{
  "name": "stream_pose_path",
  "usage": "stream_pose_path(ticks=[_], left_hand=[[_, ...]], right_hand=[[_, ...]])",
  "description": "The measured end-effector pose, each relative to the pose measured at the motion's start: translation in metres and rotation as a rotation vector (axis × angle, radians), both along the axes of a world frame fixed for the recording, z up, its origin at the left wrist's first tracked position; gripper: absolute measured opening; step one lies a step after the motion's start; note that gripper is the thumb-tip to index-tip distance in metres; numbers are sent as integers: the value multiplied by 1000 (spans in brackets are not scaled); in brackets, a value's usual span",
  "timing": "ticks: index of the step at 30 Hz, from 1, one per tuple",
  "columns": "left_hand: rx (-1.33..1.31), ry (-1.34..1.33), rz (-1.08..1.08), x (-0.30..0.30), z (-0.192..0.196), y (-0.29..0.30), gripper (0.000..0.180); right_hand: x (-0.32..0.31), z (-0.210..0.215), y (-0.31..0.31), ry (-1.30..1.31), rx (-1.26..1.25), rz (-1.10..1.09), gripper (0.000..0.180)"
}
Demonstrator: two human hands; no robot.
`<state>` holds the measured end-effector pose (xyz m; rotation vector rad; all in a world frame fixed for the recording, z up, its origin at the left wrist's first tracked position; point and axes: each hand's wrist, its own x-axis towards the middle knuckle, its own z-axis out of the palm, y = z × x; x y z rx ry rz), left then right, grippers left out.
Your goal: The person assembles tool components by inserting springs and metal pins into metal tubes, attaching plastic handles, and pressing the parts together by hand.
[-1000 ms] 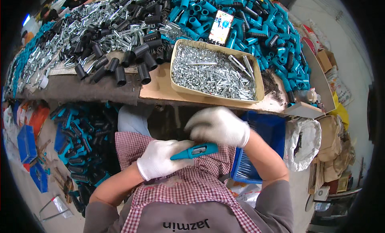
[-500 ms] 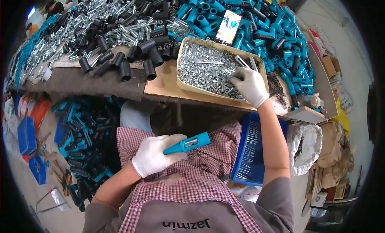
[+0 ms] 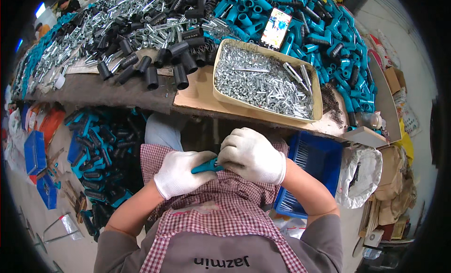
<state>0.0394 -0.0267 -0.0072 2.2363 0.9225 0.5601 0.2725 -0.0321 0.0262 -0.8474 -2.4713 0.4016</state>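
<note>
My left hand [image 3: 185, 173], in a white glove, is closed around a teal plastic tool handle [image 3: 206, 166] over my lap. White-gloved too, my right hand [image 3: 251, 155] curls over the far end of that handle, its fingers bent against it. The right hand covers the slotted end, and whatever its fingertips pinch is hidden. Beyond my hands, on the bench, stands a cream tray [image 3: 224, 98] full of small shiny metal pins, with a few longer metal tubes [image 3: 295, 73] lying at its right.
Black sleeves [image 3: 151, 78] lie at the bench edge, beside heaped metal rods [image 3: 101, 31]. Teal handles [image 3: 345, 61] pile up at the right, near a phone [image 3: 276, 29]. Below stand a blue bin [image 3: 329, 167] with thin rods and a white sack [image 3: 359, 179]; black-and-teal pieces [image 3: 101, 155] are heaped at left.
My right hand has left the pin tray and come down to the teal handle, now covering its slotted end. The left hand still holds the handle.
</note>
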Motion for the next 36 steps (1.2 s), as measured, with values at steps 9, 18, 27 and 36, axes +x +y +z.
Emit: stream_pose_path(ticks=[9, 18, 27, 36], left_hand=[[23, 39, 11, 2, -6, -1, 38], [63, 74, -28, -1, -1, -8, 39], [-2, 106, -89, -8, 0, -12, 42], [173, -90, 149, -13, 2, 5, 50]], right_hand=[[-29, 14, -18, -416, 146, -135, 12], [0, 8, 8, -323, -472, -165, 33], [-7, -20, -3, -101, -941, -225, 45], [7, 20, 44, 51, -95, -560, 26]])
